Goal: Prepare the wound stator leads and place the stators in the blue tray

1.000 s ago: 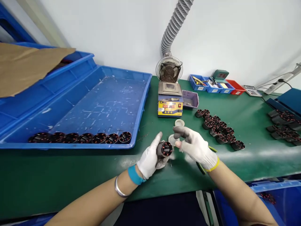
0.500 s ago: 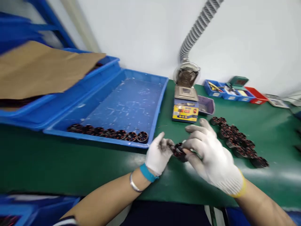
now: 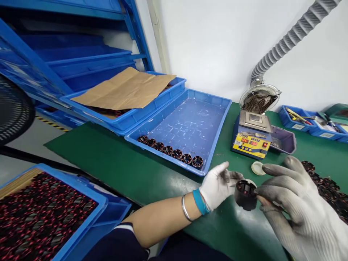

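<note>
Both my hands wear white gloves. My left hand (image 3: 217,185) and my right hand (image 3: 296,210) together grip a black cylindrical motor stator (image 3: 245,194) with copper windings, held just above the green bench mat (image 3: 130,170). My left fingers pinch its left side and my right fingertips press on its right side. A row of several similar stators (image 3: 170,152) lines the near edge of a shallow blue tray (image 3: 190,123) just left of my hands.
A yellow solder pot (image 3: 251,139) with a small fan and grey exhaust hose stands behind my hands, a purple dish (image 3: 284,139) beside it. More stators (image 3: 323,181) lie at right. A blue bin (image 3: 35,214) full of stators sits low at left. A white cap (image 3: 257,168) lies on the mat.
The view has swung left, bringing the shelving and the lower bin of stators into sight. Both hands have stayed on the stator, which now shows its open end upward.
</note>
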Motion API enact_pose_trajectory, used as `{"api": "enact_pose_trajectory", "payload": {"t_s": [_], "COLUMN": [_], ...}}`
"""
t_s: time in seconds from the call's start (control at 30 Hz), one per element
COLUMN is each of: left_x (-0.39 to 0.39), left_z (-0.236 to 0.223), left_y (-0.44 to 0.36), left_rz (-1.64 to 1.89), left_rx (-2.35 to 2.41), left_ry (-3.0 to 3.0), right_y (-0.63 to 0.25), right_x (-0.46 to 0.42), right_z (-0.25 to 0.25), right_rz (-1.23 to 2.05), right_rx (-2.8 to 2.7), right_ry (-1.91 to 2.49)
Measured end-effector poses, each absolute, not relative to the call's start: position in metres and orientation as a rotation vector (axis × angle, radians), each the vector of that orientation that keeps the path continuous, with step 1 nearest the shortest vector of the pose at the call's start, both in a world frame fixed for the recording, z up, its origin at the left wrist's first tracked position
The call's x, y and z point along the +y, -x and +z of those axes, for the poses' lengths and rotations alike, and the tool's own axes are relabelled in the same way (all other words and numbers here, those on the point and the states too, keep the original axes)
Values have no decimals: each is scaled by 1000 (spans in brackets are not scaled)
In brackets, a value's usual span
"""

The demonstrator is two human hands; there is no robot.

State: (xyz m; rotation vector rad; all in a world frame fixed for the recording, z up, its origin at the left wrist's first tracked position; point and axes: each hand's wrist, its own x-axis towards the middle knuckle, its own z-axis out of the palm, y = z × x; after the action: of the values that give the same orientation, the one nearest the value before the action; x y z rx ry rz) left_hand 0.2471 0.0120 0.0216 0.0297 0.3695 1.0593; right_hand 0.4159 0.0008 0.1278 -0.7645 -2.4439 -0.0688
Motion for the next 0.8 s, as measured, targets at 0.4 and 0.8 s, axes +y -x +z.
{"api": "enact_pose_trajectory", "payload": {"t_s": [0.4, 0.8], "left_x": [-1, -18], "left_z": [34, 39], "left_y": [-243, -256], "left_rz": [750, 835], "left_rx": [365, 913], "left_ry": [-416, -667], "right_y": [-432, -428], "right_x": [0, 7], "right_z": [104, 59], "right_rz": [302, 1066], "right_rx": [-2245, -1350], "right_ry": [983, 1240]}}
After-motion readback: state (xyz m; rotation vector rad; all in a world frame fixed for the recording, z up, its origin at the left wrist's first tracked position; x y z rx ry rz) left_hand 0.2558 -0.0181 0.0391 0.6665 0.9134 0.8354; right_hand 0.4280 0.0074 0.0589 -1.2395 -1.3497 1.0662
